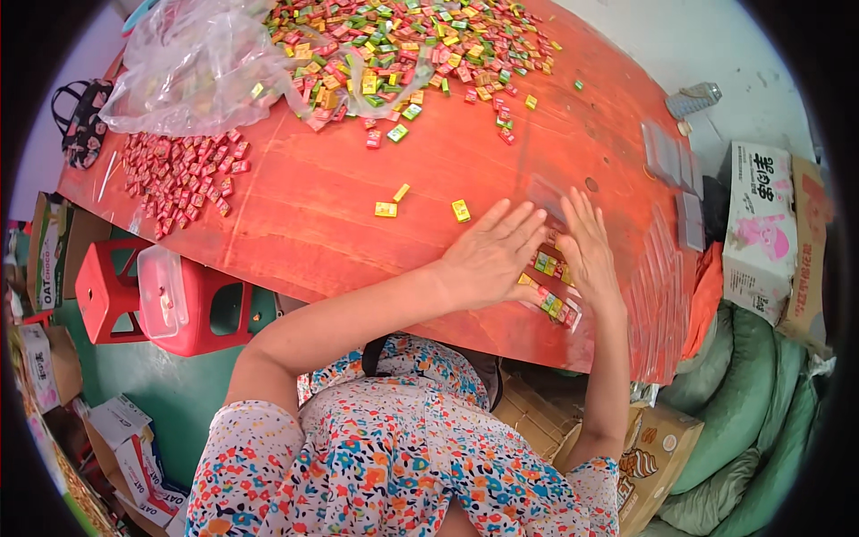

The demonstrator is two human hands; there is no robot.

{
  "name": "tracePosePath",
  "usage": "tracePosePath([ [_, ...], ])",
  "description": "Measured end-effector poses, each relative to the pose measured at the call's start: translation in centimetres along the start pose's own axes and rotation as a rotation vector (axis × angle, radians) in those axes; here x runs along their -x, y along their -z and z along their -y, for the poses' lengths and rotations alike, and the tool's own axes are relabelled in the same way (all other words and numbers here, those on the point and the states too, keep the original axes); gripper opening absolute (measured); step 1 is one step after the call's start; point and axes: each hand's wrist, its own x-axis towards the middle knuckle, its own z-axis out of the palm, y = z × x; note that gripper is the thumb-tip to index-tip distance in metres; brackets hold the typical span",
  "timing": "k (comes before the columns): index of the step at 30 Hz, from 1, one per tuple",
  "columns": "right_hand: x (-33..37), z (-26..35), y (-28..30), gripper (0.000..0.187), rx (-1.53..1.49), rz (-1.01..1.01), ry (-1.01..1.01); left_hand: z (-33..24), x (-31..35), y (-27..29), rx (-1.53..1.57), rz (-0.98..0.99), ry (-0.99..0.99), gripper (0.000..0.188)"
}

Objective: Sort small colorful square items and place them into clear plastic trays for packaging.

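My left hand (494, 255) is stretched flat with its fingers together, palm down over the red table (340, 251). Facing it, my right hand (586, 255) has its fingers extended upward. Beneath and between the two lie short rows of small coloured boxes (548, 267), red, yellow and green, which seem to sit in a clear plastic tray. Both hands partly cover these rows, so I cannot tell whether the fingers touch them. Some clear plastic (544, 192) shows just beyond my fingertips. To the left of my left hand are a loose yellow box (461, 210) and another yellow box (386, 209).
A large pile of mixed small boxes (483, 54) covers the far side, beside a clear plastic bag (192, 80). Red boxes (183, 174) are heaped at left. Clear plastic trays (658, 295) line the right edge. Red stools (201, 309) stand below left; cartons (759, 233) at right.
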Motion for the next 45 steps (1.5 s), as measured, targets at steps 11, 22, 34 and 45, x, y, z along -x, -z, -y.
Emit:
tracePosePath([
  [11,-20.4,7.0,-7.3,0.041,-0.174,0.032,0.288,12.8,7.7,6.9,-0.348,-0.083,0.446,0.063],
  [22,-15.7,10.2,-9.1,0.055,-0.309,0.374,0.437,9.5,11.9,6.8,-0.137,-0.215,0.388,0.041],
  [34,-8.6,9.9,-4.5,0.024,-0.351,0.036,0.252,7.8,13.4,8.8,-0.017,-0.242,0.335,0.033],
  [45,-6.9,14.0,-7.3,0.033,-0.02,-0.075,0.273,7.3,12.3,8.4,0.115,-0.258,0.402,0.028],
])
